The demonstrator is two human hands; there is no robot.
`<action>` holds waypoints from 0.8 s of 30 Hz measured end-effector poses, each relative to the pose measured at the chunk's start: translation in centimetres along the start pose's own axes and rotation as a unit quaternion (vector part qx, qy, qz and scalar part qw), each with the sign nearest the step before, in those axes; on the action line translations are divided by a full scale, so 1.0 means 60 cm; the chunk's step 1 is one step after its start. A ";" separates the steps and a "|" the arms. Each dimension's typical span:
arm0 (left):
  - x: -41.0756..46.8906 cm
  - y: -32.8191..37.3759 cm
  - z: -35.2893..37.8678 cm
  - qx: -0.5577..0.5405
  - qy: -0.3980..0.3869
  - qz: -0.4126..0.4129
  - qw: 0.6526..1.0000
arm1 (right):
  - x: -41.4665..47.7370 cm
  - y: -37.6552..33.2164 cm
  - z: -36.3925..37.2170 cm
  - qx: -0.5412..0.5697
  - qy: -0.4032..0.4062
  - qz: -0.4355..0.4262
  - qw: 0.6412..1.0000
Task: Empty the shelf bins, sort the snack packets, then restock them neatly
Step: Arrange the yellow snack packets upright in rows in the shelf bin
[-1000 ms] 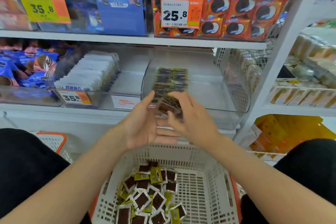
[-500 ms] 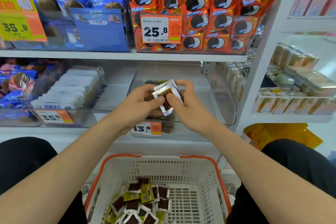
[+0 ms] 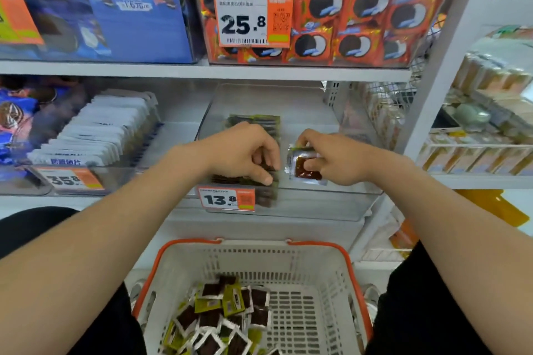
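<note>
A clear shelf bin [image 3: 326, 204] on the middle shelf holds a row of dark and green snack packets [image 3: 253, 121] along its left side. My left hand [image 3: 245, 153] is inside the bin, fingers curled onto the front packets of that row. My right hand [image 3: 331, 155] pinches a silver-edged packet [image 3: 302, 168] with a brown centre, held upright in the bin beside the row. Below, a white basket [image 3: 331, 274] with an orange rim holds several loose packets [image 3: 227, 323] of the same kinds.
A 13.8 price tag [image 3: 227, 199] hangs on the bin's front. To the left stands a bin of white packets [image 3: 98, 135] with a 35.8 tag. Orange cookie packs [image 3: 346, 8] and blue ones [image 3: 95, 3] fill the shelf above. My dark-clad knees flank the basket.
My hands have separated and lowered into the bin. The left went to the packet row; the right carried the silver-edged packet down beside it.
</note>
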State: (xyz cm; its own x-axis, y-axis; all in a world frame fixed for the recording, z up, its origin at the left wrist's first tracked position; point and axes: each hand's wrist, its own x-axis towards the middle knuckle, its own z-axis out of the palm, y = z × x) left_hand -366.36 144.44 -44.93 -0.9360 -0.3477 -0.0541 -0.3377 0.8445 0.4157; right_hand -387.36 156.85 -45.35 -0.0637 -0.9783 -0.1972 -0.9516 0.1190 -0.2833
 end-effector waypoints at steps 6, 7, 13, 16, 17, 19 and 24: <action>0.028 -0.018 0.006 0.114 -0.099 -0.019 0.988 | -0.002 0.009 -0.005 -0.016 -0.065 -0.017 0.998; 0.030 -0.019 0.008 0.112 -0.095 -0.023 0.989 | -0.003 0.009 -0.005 -0.029 -0.074 -0.012 0.997; 0.026 -0.039 0.030 0.078 -0.037 -0.005 0.996 | -0.013 0.008 -0.010 -0.058 -0.115 -0.001 0.992; 0.022 -0.049 0.034 0.063 -0.007 0.004 0.998 | -0.018 0.000 -0.013 -0.007 -0.105 -0.021 0.994; 0.022 -0.052 0.034 0.062 -0.004 0.005 0.998 | -0.016 -0.006 -0.008 0.005 -0.100 -0.030 0.994; 0.023 -0.055 0.034 0.063 0.002 0.008 0.998 | -0.006 -0.021 0.007 0.011 -0.090 -0.050 0.995; 0.014 -0.063 0.039 0.039 0.029 0.001 0.999 | 0.027 -0.046 0.031 0.058 -0.063 -0.045 0.995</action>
State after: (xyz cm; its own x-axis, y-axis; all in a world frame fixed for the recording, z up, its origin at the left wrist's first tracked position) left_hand -366.13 141.93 -48.68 -0.9305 -0.3662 0.0004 -0.3437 0.8737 0.3444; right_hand -384.29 155.26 -46.66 0.0657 -0.9576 -0.2804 -0.9104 0.0574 -0.4096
